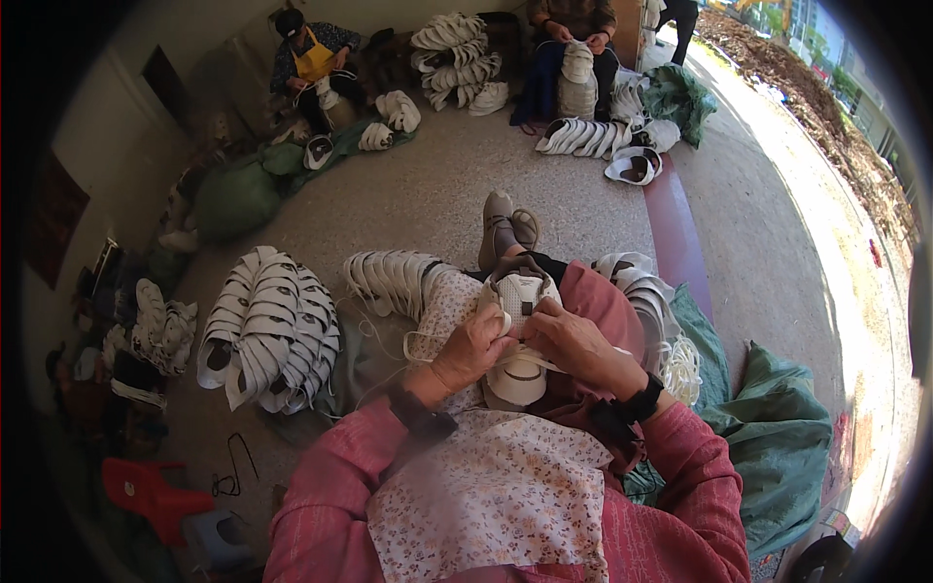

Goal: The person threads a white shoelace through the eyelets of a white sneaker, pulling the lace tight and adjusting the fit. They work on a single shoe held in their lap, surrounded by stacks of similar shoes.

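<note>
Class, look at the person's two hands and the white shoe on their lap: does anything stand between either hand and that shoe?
Nothing visible does. The left hand and right hand both rest directly on the white shoe, with a white lace running through the fingers.

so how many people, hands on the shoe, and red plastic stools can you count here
people seated on the floor across the room: 2
bare hands on the white fabric shoe upper in the lap: 2, left hand, right hand
red plastic stool: 1
total: 5
</note>
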Demonstrator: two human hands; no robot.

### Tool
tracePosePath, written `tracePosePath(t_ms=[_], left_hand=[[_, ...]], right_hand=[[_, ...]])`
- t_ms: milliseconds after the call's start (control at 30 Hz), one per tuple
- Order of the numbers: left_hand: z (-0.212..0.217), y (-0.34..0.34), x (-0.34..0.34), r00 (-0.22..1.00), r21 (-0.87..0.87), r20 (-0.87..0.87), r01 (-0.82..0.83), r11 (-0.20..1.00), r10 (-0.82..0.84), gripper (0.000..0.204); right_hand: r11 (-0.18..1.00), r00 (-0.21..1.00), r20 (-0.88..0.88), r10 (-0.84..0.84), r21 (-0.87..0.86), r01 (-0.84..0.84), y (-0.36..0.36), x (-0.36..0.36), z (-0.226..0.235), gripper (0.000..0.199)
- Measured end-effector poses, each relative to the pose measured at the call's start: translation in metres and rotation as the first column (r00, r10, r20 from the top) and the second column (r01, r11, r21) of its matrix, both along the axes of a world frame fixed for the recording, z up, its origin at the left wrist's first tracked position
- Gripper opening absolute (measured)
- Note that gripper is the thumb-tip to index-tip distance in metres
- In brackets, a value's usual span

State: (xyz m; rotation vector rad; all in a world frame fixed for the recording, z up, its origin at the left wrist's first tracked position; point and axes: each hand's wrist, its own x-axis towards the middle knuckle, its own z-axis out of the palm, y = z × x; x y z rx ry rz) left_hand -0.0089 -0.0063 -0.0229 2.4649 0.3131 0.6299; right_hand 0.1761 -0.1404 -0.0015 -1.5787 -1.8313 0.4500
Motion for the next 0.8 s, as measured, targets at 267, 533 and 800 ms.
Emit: tracePosePath(t_ms=[267,533,800], left_hand=[[0.022,0.149,-0.177,0.682,0.395,0.171,-0.709,0.585,0.711,0.009],[-0.01,0.164,-0.289,0.603,-0.328,-0.26,-0.789,0.519,0.754,0.015],[0.026,0.103,-0.167,0.825,0.003,-0.41,-0.425,0.905,0.389,0.021]], right_hand=[[0.999,0.995,-0.102,-0.003,-0.041,-0.001,-0.004,0.001,-0.009,0.028],[0.927,0.926,0.107,-0.362,0.142,0.346,-0.024,0.015,-0.018,0.014],[0.999,0.259,-0.965,-0.036,-0.026,0.04,-0.099,0.037,0.015,0.008]])
